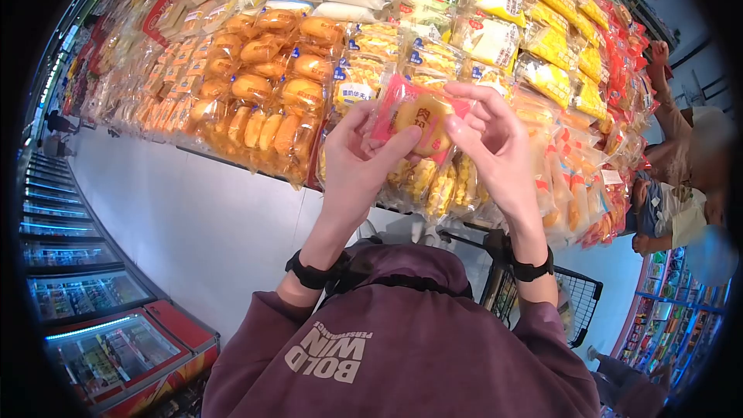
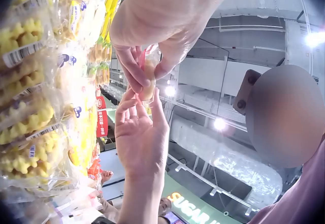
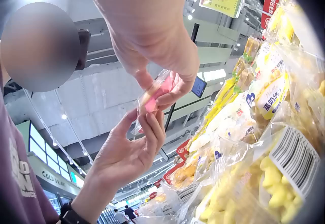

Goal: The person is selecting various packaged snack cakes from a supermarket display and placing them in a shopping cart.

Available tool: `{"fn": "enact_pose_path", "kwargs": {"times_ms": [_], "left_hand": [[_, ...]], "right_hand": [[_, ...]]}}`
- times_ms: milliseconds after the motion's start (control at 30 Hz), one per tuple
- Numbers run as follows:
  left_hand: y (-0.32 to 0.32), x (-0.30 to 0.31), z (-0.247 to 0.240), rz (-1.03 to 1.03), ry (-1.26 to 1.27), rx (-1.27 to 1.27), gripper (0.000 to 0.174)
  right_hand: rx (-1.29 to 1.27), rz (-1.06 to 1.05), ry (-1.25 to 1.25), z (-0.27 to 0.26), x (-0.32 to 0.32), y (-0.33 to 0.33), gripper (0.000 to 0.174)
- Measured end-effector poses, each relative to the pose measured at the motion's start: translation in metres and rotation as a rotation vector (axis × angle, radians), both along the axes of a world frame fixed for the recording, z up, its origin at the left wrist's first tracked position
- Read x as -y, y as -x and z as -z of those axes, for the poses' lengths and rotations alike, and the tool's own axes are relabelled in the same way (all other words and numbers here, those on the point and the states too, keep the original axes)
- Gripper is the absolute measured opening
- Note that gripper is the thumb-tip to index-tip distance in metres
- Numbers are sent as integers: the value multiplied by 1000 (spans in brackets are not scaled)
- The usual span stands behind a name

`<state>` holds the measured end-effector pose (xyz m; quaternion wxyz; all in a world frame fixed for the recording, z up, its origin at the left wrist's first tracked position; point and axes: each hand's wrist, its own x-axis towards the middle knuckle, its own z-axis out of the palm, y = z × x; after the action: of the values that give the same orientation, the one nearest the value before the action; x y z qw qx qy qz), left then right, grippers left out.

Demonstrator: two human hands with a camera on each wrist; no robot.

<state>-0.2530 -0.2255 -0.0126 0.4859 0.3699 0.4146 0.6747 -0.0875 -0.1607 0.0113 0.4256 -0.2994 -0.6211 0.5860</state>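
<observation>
A round golden pastry in a pink and clear wrapper (image 1: 424, 118) is held up between both hands, above the front of the bakery display. My left hand (image 1: 357, 149) pinches its left side, the thumb lying across the front and the fingers behind. On the other side my right hand (image 1: 499, 143) pinches the wrapper's edge between thumb and fingers. In the left wrist view, the pastry (image 2: 149, 76) is seen edge-on between the two hands. Pink film (image 3: 161, 93) shows between the fingers in the right wrist view.
Bagged yellow waffle-like pastries (image 1: 441, 186) lie right below the hands, with orange buns (image 1: 267, 93) to the left. A shopping cart (image 1: 584, 306) stands close by my right side. Another person's arm (image 1: 673, 131) reaches toward the display's right end. Freezers (image 1: 116, 348) stand at lower left.
</observation>
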Motion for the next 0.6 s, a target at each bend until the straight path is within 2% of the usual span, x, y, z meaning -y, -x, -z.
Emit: {"fn": "enact_pose_path", "kwargs": {"times_ms": [233, 400, 600], "left_hand": [[-2, 1, -6, 24, -24, 41, 39], [-1, 2, -8, 35, -64, 3, 48], [-1, 4, -10, 46, -42, 20, 50]], "right_hand": [[-78, 30, 110, -3, 3, 4, 39], [-33, 28, 63, -5, 3, 3, 42], [-86, 24, 60, -4, 4, 7, 44]]}}
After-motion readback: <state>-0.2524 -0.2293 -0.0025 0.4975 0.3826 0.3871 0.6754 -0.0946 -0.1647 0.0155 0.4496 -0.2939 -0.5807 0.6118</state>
